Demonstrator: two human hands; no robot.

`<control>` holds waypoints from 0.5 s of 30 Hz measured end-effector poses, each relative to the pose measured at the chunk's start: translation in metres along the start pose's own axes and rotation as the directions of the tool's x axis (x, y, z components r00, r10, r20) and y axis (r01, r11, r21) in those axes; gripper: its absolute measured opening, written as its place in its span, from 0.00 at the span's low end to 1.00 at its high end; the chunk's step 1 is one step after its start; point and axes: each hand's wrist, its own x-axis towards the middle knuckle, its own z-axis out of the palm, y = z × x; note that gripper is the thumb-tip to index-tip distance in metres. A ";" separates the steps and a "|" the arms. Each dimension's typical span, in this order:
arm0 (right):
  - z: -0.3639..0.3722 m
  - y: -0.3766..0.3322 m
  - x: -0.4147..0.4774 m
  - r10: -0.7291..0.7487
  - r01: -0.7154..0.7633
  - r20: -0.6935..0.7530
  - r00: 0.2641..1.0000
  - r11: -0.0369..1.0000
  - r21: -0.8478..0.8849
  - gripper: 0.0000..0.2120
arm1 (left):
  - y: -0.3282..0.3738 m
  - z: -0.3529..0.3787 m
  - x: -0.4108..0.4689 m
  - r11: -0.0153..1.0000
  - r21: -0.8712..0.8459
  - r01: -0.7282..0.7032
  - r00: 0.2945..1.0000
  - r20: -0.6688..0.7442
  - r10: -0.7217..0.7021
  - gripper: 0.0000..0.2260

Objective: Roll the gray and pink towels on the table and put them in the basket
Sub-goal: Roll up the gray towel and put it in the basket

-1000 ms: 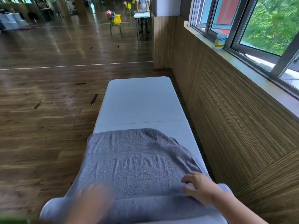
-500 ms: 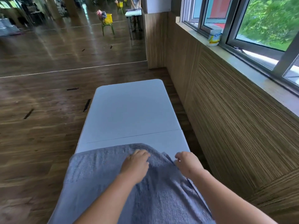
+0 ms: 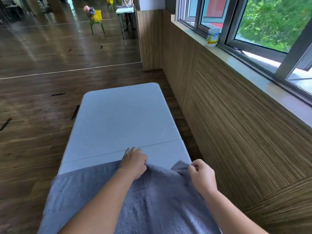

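Pinching the far edge of the fuzzy gray towel (image 3: 152,200) spread over the near end of the white plastic surface (image 3: 121,119), the left hand (image 3: 133,163) and right hand (image 3: 201,176) both clamp cloth, and an uneven pull could bunch it or drag it off the right edge.

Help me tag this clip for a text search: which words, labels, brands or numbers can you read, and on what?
None can be read.
White tub on the windowsill: yellow label, print too blurred to read.
Gray towel and table: no print shows.
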 end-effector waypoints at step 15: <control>0.054 0.021 -0.019 -0.535 0.678 0.421 0.733 0.624 -0.388 0.26 | -0.021 0.086 -0.079 0.976 -0.215 0.026 0.981 -0.182 -0.066 0.22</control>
